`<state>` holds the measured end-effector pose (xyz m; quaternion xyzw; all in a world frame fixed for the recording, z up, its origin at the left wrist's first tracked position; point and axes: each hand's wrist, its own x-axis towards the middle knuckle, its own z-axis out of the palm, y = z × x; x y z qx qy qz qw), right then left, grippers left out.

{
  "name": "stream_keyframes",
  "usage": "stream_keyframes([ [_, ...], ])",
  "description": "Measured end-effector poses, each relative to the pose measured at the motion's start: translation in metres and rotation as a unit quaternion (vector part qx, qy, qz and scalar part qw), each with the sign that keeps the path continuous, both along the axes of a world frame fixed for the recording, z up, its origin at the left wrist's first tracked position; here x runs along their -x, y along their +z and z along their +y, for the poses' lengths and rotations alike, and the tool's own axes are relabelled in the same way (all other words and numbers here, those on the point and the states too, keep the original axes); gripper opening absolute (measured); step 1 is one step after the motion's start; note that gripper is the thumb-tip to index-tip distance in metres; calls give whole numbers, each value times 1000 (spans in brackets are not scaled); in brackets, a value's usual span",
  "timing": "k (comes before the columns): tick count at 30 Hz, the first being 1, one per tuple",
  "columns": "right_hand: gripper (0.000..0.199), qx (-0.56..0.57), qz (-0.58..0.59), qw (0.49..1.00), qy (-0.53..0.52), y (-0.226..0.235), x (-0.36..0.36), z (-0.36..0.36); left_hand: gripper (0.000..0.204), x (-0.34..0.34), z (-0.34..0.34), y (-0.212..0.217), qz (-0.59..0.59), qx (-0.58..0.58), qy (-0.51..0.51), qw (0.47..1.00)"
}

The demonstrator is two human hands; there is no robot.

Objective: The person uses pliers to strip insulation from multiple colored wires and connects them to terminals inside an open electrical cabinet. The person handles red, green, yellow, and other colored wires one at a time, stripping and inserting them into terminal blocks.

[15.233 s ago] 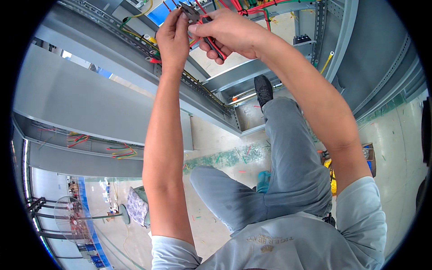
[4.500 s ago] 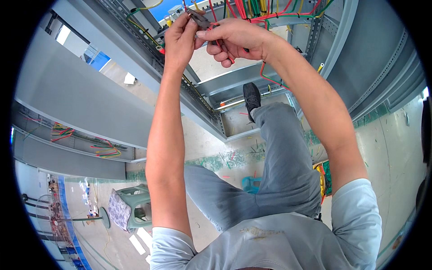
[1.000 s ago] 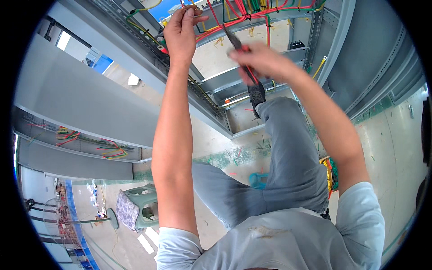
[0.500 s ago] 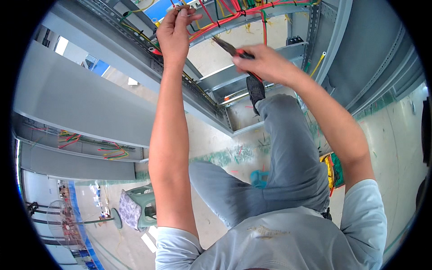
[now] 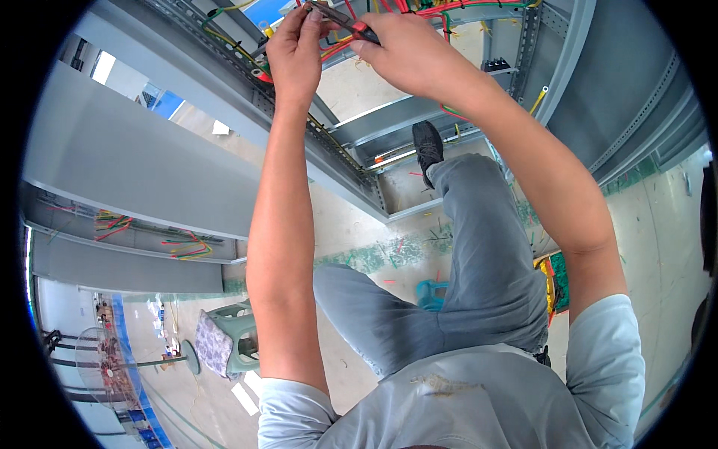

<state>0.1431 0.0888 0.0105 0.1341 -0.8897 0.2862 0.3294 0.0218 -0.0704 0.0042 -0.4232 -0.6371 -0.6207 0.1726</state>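
Observation:
My right hand [image 5: 410,51] grips pliers with red and black handles [image 5: 364,31]. Their dark jaws reach left to the fingertips of my left hand [image 5: 294,54], near the top edge of the view. Thumb and fingers of that left hand are pinched together on something small that I cannot make out. Behind both hands runs a bundle of red wires [image 5: 456,6] with some green and yellow ones, across the upper part of a grey metal cabinet frame [image 5: 396,120].
A perforated grey rail [image 5: 329,138] slants beside my left forearm. My shoe [image 5: 428,144] rests inside the cabinet's base. Scraps of wire lie on the floor. A green stool [image 5: 241,337] with a patterned cover and a standing fan [image 5: 108,370] are at the lower left.
My right hand has moved up and left with the pliers, bringing their jaws to my left fingertips. My left hand stays raised in nearly the same place, still pinched.

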Motion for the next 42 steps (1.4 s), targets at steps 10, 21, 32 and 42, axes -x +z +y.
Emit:
stream_keyframes([
  [10,25,-170,144,961,-165,12,-4,-9,27,5,5,-3,41,-4,14,999],
  [21,27,-63,40,995,-66,7,16,-14,20,-6,9,-7,50,-21,68,996],
  [32,34,194,-193,955,114,17,15,-7,23,-7,15,-11,6,-79,52,996],
  [42,35,471,-382,735,304,-41,-24,7,29,2,6,4,-18,-35,24,999],
])
